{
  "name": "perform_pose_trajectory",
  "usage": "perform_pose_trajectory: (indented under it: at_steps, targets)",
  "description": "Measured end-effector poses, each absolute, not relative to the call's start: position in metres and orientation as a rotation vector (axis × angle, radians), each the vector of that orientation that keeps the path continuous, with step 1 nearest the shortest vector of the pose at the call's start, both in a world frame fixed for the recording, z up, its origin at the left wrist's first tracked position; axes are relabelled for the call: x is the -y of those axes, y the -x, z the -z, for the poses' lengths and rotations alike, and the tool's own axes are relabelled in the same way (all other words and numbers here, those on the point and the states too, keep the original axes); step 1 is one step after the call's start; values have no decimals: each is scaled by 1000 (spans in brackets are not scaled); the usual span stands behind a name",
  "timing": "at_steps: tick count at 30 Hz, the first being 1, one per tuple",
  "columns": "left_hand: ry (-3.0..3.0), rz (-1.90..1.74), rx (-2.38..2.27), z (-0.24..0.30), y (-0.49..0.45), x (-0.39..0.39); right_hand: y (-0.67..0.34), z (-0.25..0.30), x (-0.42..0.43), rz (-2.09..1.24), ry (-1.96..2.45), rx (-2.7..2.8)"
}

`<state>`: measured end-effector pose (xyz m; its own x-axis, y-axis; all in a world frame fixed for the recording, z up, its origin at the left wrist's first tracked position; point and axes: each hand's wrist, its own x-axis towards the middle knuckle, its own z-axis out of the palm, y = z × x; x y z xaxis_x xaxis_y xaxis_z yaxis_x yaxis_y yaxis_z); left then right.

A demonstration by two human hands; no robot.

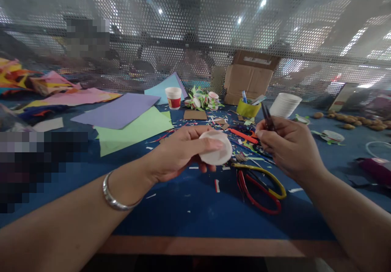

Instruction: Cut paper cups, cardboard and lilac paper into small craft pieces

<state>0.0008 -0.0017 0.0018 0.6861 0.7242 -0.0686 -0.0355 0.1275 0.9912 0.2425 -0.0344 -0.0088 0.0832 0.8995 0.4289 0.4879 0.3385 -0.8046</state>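
Where it shows, the disc (217, 154) looks white.

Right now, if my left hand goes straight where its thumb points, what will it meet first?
Probably your right hand; depth is hard to judge, so the left hand may pass beside it.

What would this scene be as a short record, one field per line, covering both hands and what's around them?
left hand: holds a white disc, thumb on top
right hand: holds a dark slender object, too blurred to identify
surface: blue table with scattered paper scraps
left side: purple sheet overlapping a green sheet
back: red-and-white cup, cardboard box
right side: stack of white containers
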Motion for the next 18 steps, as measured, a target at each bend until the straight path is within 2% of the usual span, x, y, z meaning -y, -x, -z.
perform_pose_trajectory:
  at_steps: [6,18]
  targets:
    - [-1416,-724,-776,4,-5,-5,-235,13,28,-368,1417,1843]
    - [-1748,-760,-883,6,-3,-3,-239,21,21,-414,1497,1781]
